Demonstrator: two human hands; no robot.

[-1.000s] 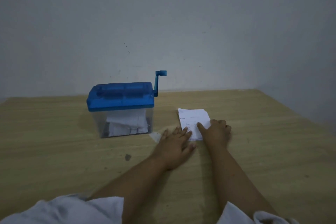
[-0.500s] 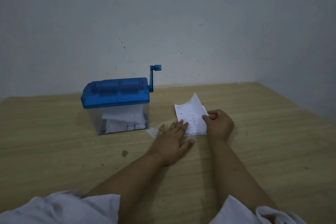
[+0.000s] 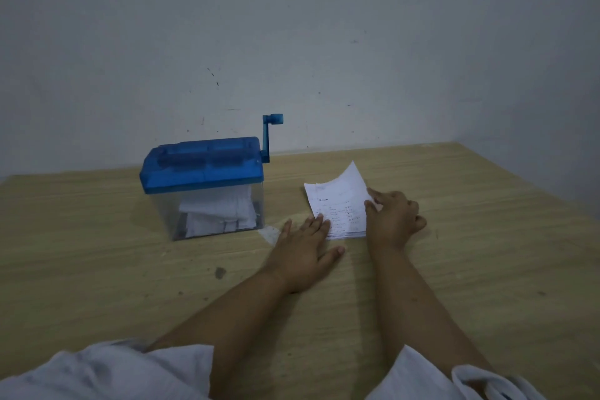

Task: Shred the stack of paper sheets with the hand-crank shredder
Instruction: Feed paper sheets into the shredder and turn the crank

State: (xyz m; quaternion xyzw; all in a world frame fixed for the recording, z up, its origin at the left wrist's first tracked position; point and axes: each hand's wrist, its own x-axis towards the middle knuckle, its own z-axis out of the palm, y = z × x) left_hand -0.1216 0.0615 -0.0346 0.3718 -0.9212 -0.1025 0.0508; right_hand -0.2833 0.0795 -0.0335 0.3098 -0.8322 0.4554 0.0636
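Note:
A hand-crank shredder (image 3: 203, 169) with a blue lid stands on the wooden table, its blue crank (image 3: 269, 136) upright at the right end. Its clear bin (image 3: 220, 214) holds white shredded paper. To its right lies a small stack of white printed sheets (image 3: 337, 204). My left hand (image 3: 303, 247) lies flat, fingertips pressing the stack's near left corner. My right hand (image 3: 391, 214) pinches the right edge of the top sheet, whose far corner curls up off the stack.
The wooden table (image 3: 97, 269) runs to grey walls at the back and right. A small paper scrap (image 3: 270, 233) lies between the shredder and my left hand. A dark spot (image 3: 220, 272) marks the tabletop.
My right hand went from resting flat on the stack to pinching the top sheet's right edge and lifting it. The left hand stayed pressed on the stack.

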